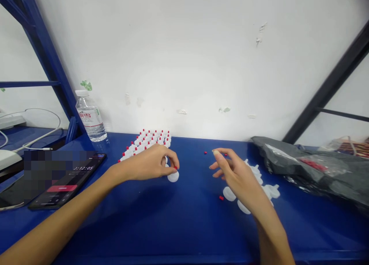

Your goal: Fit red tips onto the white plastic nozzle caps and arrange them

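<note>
My left hand [157,163] is closed in a pinch on a small white bottle with a red cap [173,176], low over the blue table. The round white base of this bottle shows under my fingertips. My right hand [232,172] hovers on the other side with its fingers loosely curved and apart; nothing shows in it. Beneath and beside it lie several white bottles without caps [229,194]. A loose red cap [221,198] lies left of them, and another red cap [205,152] sits farther back. Rows of red-capped white bottles [148,140] stand behind my left hand.
A phone [69,180] lies at the left, with a clear water bottle [90,117] behind it. A grey plastic bag [305,172] with red pieces showing lies at the right. The white wall [184,65] bounds the table's back edge.
</note>
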Tool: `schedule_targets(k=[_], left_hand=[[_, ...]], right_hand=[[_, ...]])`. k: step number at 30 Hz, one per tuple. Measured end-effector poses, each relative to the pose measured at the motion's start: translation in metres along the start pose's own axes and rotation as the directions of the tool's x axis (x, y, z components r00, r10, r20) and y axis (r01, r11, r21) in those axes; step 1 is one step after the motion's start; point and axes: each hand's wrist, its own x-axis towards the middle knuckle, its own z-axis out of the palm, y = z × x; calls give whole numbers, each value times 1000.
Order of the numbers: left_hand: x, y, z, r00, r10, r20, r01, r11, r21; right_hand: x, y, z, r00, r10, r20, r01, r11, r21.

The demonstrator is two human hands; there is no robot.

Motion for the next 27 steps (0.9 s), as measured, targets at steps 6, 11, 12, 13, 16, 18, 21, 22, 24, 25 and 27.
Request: schedule_targets(k=[6,11,12,13,16,18,21,22,24,25,27], left_hand=[[-1,-8,12,999,44,-8,-40,964,262],[-2,-15,12,999,13,-35,2,921,389],[-2,-15,11,999,5,-39,11,915,404],[-2,-14,11,999,-3,-41,20,909,417],[-3,-14,10,999,-19,-35,33,902,431],[-3,-15,9,999,-14,-37,28,903,429],[-3,-20,8,999,-4,-41,21,904,427],[-4,-21,8,999,-7,-40,23,905,425],[-3,-23,7,999,-12,-37,27,906,421],[-3,-23,7,999,-13,-34,26,907,421],[-2,-21,6,999,-11,-31,23,906,423]], right_hand=[[1,1,0,1000,3,13,-3,1000,-13],[1,-1,0,1000,14,12,-13,1000,-23],[0,-1,0,1000,14,13,-14,1000,-23],[0,-1,0,1000,14,15,-14,1000,-23],[-1,-2,0,1000,10,22,-10,1000,-24],[-1,-2,0,1000,8,24,-7,1000,-27],[0,-2,0,1000,5,22,-4,999,-35],[0,-1,0,1000,4,22,-3,999,-38],[1,-1,0,1000,-4,22,5,999,-50],[1,-1,0,1000,-9,23,10,998,-58],[1,-1,0,1000,-18,20,19,997,-72]])
